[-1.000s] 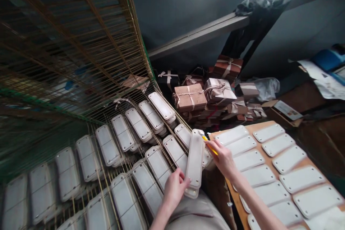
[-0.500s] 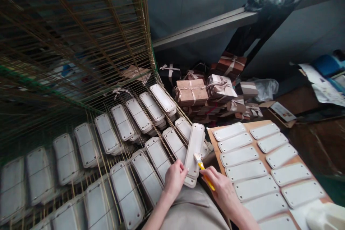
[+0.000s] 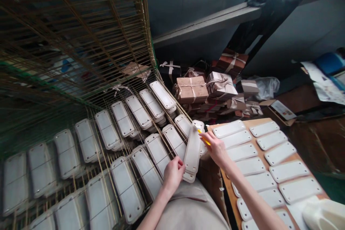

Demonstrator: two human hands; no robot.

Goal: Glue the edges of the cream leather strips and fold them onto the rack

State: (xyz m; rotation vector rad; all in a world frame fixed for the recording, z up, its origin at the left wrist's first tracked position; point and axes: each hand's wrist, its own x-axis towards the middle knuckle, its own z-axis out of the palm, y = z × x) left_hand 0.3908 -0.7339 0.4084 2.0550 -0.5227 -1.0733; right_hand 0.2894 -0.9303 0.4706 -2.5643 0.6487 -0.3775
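My left hand (image 3: 174, 173) pinches the lower left edge of a long pale strip (image 3: 192, 151) with rounded corners and small dark studs near its ends. A second strip of the same kind shows beneath its lower end. In my right hand (image 3: 215, 149) is a small paintbrush with a yellow handle (image 3: 204, 137). The brush tip meets the upper end of the strip; its bristles are hard to make out. Both hands are in front of my lap, between the wire rack (image 3: 106, 165) and the board (image 3: 254, 208).
Similar pale strips (image 3: 126, 190) lie in rows on the rack at left. More strips (image 3: 293, 170) cover the brown board at right. A white container (image 3: 323, 214) stands at lower right. Tied bundles (image 3: 192, 90) are piled behind, below a slanting beam (image 3: 207, 25).
My right hand has moved up and away along the strip, taking the brush from its middle to its upper end. My left hand still holds the strip, nearly in the same place.
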